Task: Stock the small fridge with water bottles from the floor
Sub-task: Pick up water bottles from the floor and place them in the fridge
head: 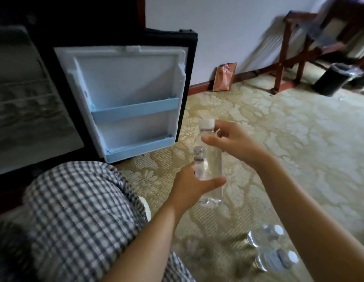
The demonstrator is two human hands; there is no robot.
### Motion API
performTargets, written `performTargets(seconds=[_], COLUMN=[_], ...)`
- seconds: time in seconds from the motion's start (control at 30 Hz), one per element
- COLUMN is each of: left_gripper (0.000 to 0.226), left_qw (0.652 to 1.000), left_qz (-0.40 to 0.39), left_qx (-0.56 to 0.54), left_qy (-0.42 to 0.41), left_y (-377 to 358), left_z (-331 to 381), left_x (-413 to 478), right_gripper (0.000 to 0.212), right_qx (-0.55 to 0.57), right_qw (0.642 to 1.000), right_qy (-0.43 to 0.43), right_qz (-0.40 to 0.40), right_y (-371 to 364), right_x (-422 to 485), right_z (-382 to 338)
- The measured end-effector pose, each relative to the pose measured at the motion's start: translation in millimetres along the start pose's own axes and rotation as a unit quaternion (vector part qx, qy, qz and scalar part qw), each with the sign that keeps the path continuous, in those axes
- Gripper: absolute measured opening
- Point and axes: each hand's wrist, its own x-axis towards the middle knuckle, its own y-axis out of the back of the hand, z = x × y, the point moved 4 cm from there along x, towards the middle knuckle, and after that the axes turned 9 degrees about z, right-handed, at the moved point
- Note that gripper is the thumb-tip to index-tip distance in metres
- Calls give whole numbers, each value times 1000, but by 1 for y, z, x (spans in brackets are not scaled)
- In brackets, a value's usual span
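One water bottle [207, 159] in hand, clear of the floor [299, 139]. Stands near upright, long axis vertical, cap [206, 123] uppermost.

Hands:
- Left hand [189, 188]: grips the lower body from the near-left side, thumb laid across the front, base of the bottle showing below the palm.
- Right hand [231, 143]: curls thumb and forefinger round the neck and shoulder from the right, just under the cap.
- Both clamped on the same bottle, one above the other, close but not touching.

Target, up and to the left of the hands:
- Fridge door [126, 78], wide open, inner face toward the camera.
- Carries an upper door shelf [136, 109] and a lower door shelf [140, 148]. Lower shelf nearer, just left of the bottle's upper half.
- Fridge interior [24, 98] well farther left, dim; contents not readable.

Judged move: carry leftward and away, axis kept vertical, then lower into a door shelf. Left hand nearer the door, so probably the carrying hand. Requires release at the neck first.

Remaining stock: two more bottles [266, 236] on the floor below the right forearm, apparently lying on their sides, blurred. Nearer to the right hand; suits that hand for the following pickup.
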Motion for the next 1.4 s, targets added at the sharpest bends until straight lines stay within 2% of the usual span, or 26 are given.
performTargets(seconds=[0.07,0.2,0.37,0.53,0.67,0.77,0.9,1.07,1.2,1.27,1.4], left_gripper=[25,19,28,33,24,22,20,23,27,29,37], left_qw=[1000,998,991,984,976,971,970,971,961,959,956], left_qz=[6,35,84,124,163,194,206,214,268,273,289], left_qx=[-8,26,64,47,58,68,86,76,30,50,55], left_qy=[-13,-43,-77,-117,-132,-120,-97,-72,-63,-50,-4], left_y=[24,75,144,204,262,302,349,399,434,446,467], left_z=[19,53,81,104,113,106,93,67,42,27,-5], left_x=[-3,-6,-14,-19,-20,-16,-4,21,44,55,75], right_gripper=[6,38,51,37,48,54,44,40,57,49,50], right_qx=[16,68,73,92,90,99,124,105,120,101,67], right_qw=[999,995,986,978,976,972,970,977,978,982,983], right_qy=[9,41,71,139,152,141,114,134,135,140,151], right_qz=[-37,-66,-135,-123,-131,-161,-178,-132,-101,-83,-78], right_y=[-9,-29,-55,-85,-123,-158,-204,-262,-306,-328,-361], right_x=[6,16,31,58,83,101,130,175,207,217,228], right_z=[-23,-67,-120,-177,-211,-224,-234,-233,-229,-224,-213])
